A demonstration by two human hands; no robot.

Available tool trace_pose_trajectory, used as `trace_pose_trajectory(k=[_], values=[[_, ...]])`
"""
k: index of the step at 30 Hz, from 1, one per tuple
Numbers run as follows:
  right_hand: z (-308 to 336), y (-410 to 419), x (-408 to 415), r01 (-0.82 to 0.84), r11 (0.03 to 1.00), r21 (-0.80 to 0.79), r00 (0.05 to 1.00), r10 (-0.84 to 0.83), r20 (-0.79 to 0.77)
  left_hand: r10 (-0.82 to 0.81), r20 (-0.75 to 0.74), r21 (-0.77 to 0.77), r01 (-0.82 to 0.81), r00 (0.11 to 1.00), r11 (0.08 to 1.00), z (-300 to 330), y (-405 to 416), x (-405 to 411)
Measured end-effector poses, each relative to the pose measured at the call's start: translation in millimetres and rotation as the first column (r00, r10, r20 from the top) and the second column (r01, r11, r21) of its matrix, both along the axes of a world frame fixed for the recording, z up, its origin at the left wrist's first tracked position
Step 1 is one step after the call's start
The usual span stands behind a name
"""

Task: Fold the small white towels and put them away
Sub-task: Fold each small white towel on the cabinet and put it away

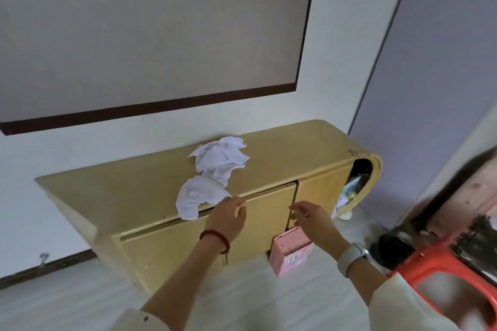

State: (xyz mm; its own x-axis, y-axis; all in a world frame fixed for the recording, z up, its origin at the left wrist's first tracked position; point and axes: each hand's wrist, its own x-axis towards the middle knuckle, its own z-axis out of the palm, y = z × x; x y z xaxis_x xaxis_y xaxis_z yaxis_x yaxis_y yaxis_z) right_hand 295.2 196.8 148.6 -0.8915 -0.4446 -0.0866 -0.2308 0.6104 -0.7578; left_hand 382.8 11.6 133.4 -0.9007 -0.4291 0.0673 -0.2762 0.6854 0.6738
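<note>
Crumpled small white towels (215, 166) lie in a loose pile on top of a low yellow cabinet (129, 188). One towel (193, 199) hangs over the cabinet's front edge. My left hand (228, 216), with a red bead bracelet at the wrist, reaches toward that hanging towel with loosely curled fingers and holds nothing. My right hand (312, 219), with a grey watch on its wrist, hovers in front of the cabinet doors, fingers relaxed and empty.
A pink box (291, 251) stands on the floor against the cabinet front. A red plastic stool (441, 277) is at the lower right, with dark clutter behind it. The cabinet's right end has an open nook with items inside (355, 183).
</note>
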Motion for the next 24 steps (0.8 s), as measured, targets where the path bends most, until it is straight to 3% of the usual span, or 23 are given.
trace_pose_trajectory(k=[9,13,19,24], values=[[-94.6,-144.1,-118.5,-0.292,0.938,0.184,0.952,0.267,0.153,0.256,0.254,0.153,-0.300,0.933,0.941,-79.8,-88.8,-68.8],[-140.0,-198.0,-136.1,-0.386,0.876,0.289,0.913,0.317,0.257,0.263,0.329,0.162,-0.329,0.907,0.931,-113.6,-127.1,-91.4],[-178.7,-241.8,-163.8,-0.415,0.814,0.407,0.892,0.274,0.361,0.161,0.380,0.177,-0.243,0.911,0.954,-146.4,-176.1,-139.5],[-162.1,-256.6,-195.9,-0.481,0.820,0.310,0.870,0.403,0.282,-0.105,0.471,-0.055,0.148,0.876,0.987,-146.0,-205.1,-182.7]])
